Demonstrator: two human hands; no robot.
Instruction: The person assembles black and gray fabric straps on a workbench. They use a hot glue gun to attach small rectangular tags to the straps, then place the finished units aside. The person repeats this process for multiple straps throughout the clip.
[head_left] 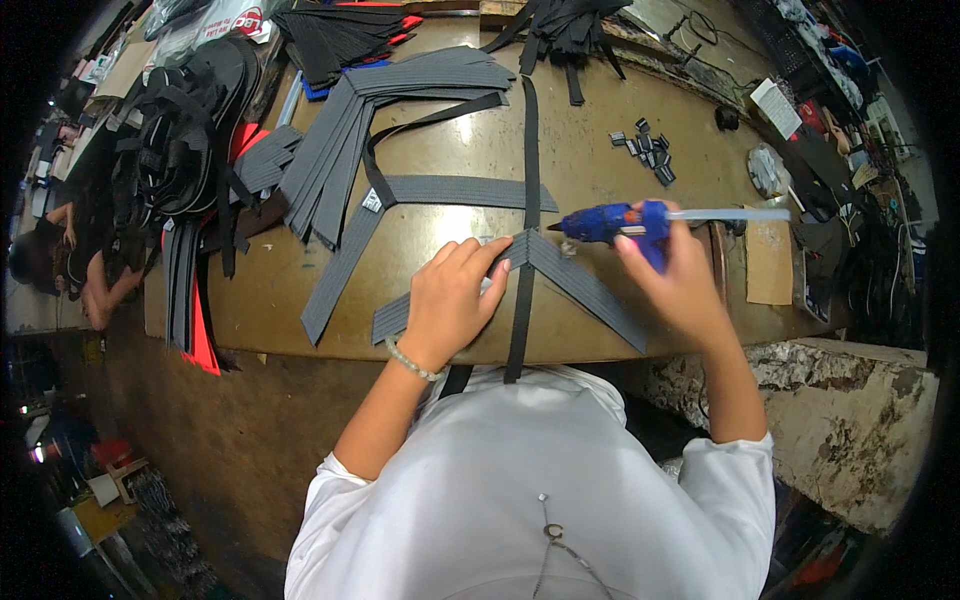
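Note:
My right hand [680, 280] is wrapped round a blue hot glue gun [648, 225], with a translucent glue stick [735, 214] jutting from its back. The gun's dark nozzle points left, a little above and right of the bend in a grey ribbed V-shaped strap [585, 295]. My left hand [447, 303] covers part of that strap's left arm, its fingertips pressing near the bend. A long narrow black strap [523, 310] runs from the far table down to the near edge, meeting the grey strap at its bend. Another grey V-shaped strap [460, 190] lies just beyond.
A pile of grey straps [330, 160] lies left, beside stacked black soles and straps [190, 130]. Small black buckles [648, 150] sit at the far right, near a tape roll [767, 170]. More black straps [570, 35] hang at the back. Another person's arm [97, 290] shows far left.

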